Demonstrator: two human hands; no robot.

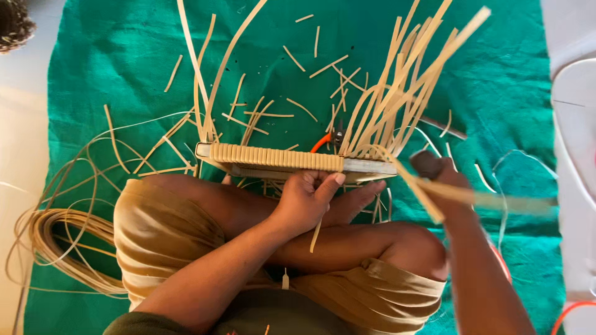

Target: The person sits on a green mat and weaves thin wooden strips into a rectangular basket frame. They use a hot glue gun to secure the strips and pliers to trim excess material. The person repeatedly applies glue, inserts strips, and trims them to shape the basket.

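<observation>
Here, green cloth (509, 93) on pale floor (25, 124); both hands' fingers closed: left hand (307, 198) w/ woven frame (279, 160), right hand (444, 180) w/ cane strip (496, 200).

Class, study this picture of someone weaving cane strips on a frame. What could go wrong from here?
1. The right hand pulls a strip taut; it might snap or cut the palm.
2. The left hand alone steadies the frame on the lap, so it could slip.
3. Upright strips point up towards the face.
</observation>
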